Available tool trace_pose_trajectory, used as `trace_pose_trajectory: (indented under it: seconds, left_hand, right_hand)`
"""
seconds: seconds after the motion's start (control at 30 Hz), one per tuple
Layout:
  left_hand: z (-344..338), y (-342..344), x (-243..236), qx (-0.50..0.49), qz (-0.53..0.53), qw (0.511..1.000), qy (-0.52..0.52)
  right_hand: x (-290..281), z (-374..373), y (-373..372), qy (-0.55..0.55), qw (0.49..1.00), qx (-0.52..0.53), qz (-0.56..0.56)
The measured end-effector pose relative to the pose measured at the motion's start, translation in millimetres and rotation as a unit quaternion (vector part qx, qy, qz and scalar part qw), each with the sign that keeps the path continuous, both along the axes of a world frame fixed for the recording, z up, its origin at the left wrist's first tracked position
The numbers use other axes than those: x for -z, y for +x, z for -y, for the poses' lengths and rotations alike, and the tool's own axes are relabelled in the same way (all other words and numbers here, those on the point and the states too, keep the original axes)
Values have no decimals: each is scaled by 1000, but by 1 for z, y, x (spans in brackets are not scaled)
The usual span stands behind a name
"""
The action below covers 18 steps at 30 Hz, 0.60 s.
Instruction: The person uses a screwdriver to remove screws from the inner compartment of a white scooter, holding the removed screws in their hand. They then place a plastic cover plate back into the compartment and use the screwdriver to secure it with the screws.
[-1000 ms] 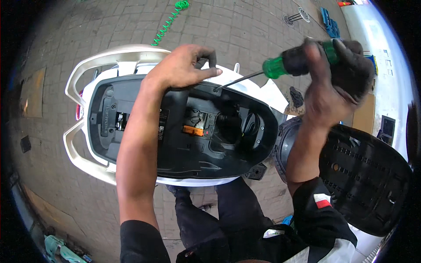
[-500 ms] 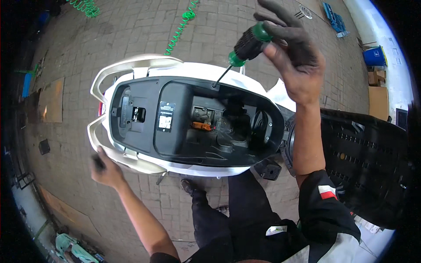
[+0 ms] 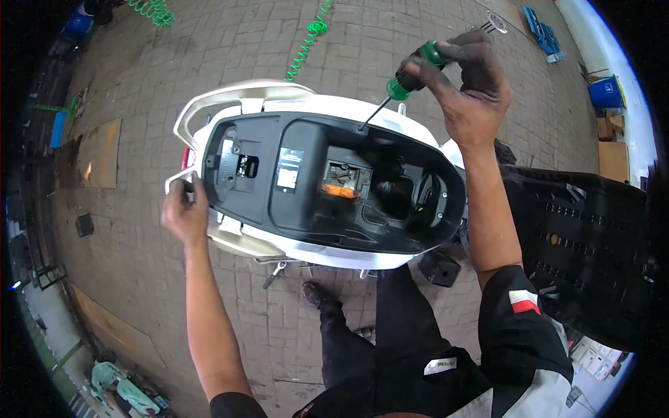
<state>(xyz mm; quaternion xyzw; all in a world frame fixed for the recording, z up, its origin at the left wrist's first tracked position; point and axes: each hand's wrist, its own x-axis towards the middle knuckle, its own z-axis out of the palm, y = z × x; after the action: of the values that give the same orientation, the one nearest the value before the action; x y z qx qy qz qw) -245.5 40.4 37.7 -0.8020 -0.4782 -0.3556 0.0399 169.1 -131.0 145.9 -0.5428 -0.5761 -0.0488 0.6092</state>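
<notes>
A white scooter (image 3: 327,259) stands before me, its black under-seat storage bin (image 3: 289,216) uncovered. My right hand (image 3: 477,101) grips a screwdriver (image 3: 411,76) by its green-and-black handle. The screwdriver slants down to the left, with its tip at the far rim of the bin; the screw head there is too small to make out. At the tail, the fingers of my left hand (image 3: 187,209) are curled round the near cream grab rail (image 3: 244,242). Inside the bin, an orange part (image 3: 338,190) shows in a recess.
The black seat (image 3: 578,244) is tipped open to the right, beside my right forearm. A coiled green hose (image 3: 303,56) trails over the brick floor (image 3: 230,63) beyond the scooter. A blue bin (image 3: 606,92) and cardboard boxes (image 3: 613,160) stand by the right wall.
My left hand has moved up along the near grab rail toward the tail, its fingers now over it. My right hand has shifted on the screwdriver, whose tip stays at the rim. The view has shifted slightly.
</notes>
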Motion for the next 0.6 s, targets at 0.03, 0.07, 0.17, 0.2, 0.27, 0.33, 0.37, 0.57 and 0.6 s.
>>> trace_pose_trajectory:
  seconds: [0.03, 0.07, 0.17, 0.2, 0.27, 0.33, 0.37, 0.57, 0.6]
  left_hand:
    - [3, 0, -3, 6, -26, 999, -38]
    - [2, 1, -4, -2, 6, 998, -58]
    - [-1, 4, -3, 0, -10, 999, -52]
    - [-1, 5, -3, -6, -4, 997, -72]
    - [-1, 2, -6, -14, 1, 997, -82]
    - [-2, 0, -6, -23, 6, 995, -94]
    - [-2, -1, -5, -20, 20, 995, -96]
    - [-3, -1, -3, -19, 25, 994, -104]
    - [-4, -3, -3, -21, 27, 994, -108]
  right_hand:
    - [-2, -3, -1, -10, 1000, -10, 24]
    - [-3, -10, -9, -8, 997, -59, -48]
    - [-14, 5, -12, -85, 991, -33, -97]
    - [-9, 8, -5, -71, 997, 5, -24]
    - [-13, 4, -8, -54, 998, 4, -21]
    - [-18, 1, -17, -39, 999, 3, -18]
    - [-20, 2, -26, -77, 994, -21, -78]
    - [-16, -4, -25, -49, 997, 59, 9]
    - [-19, -9, -32, -29, 996, -16, -83]
